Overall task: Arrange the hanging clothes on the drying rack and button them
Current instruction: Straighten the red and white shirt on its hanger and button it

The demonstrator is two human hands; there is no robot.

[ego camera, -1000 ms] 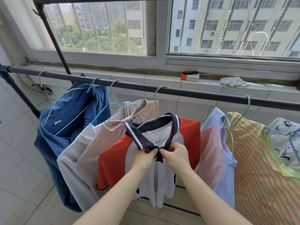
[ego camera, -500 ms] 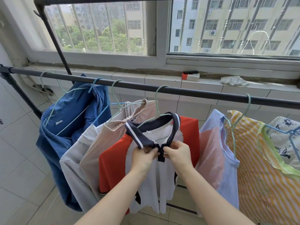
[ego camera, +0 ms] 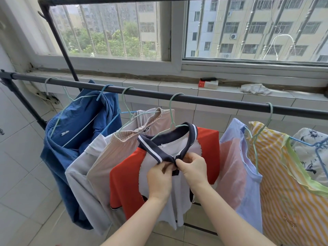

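A white shirt with red sleeves (ego camera: 124,183) and a navy collar (ego camera: 152,151) hangs on a pale green hanger (ego camera: 171,110) from the black rack bar (ego camera: 213,102). My left hand (ego camera: 158,178) pinches the left collar end and placket just below the neck. My right hand (ego camera: 194,167) pinches the right collar end, meeting the left hand at the middle. The button itself is hidden by my fingers.
Left of it hang a beige striped garment (ego camera: 113,157), a grey one (ego camera: 79,174) and a blue shirt (ego camera: 76,132). To the right hang a lilac and pink top (ego camera: 237,166), a yellow striped dress (ego camera: 287,183) and a floral cloth (ego camera: 312,150). A tiled sill (ego camera: 177,86) runs behind.
Both hands have stayed at the collar front, drawing its two ends closer together. The shirt and view shifted slightly.
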